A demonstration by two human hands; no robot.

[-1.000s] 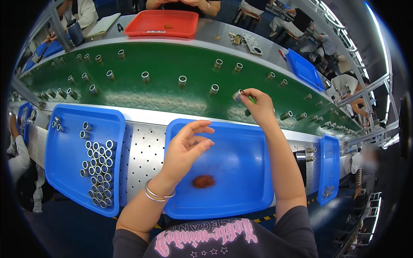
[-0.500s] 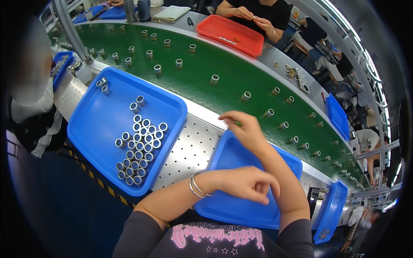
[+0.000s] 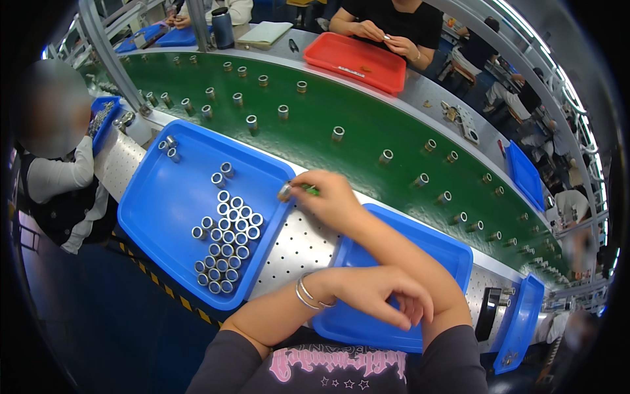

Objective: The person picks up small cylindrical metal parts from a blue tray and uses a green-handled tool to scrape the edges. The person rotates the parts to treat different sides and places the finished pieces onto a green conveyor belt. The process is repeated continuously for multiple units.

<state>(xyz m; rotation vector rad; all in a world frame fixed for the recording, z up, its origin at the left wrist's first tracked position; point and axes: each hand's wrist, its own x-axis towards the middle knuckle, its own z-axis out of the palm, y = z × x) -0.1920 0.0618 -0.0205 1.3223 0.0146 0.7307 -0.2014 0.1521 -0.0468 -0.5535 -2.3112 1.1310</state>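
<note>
My right hand [image 3: 325, 197] reaches left and pinches a short metal sleeve [image 3: 285, 192] at the right rim of the large blue tray [image 3: 177, 197]. A small bright green bit [image 3: 313, 190] shows by its fingers; what it is I cannot make out. Inside that tray, many like sleeves [image 3: 227, 236] stand on end in a tight cluster, with a few apart in the far left corner. My left hand [image 3: 387, 299], bracelets at the wrist, hangs over a second blue tray [image 3: 367, 328] beside my right forearm. Its fingers bend loosely, the thumb apart, and nothing shows in them.
Beyond the trays, a green conveyor belt [image 3: 315, 118] carries scattered metal sleeves. A perforated metal strip [image 3: 292, 243] separates the blue trays. Across the belt a person works over a red tray [image 3: 357, 62]; another person [image 3: 59, 171] sits at the left. A third blue tray [image 3: 522, 322] stands at right.
My right hand has moved left from the belt's near edge to the large tray's rim, the sleeve now visible in its fingers. My left hand's fingers have loosened. The view has shifted slightly.
</note>
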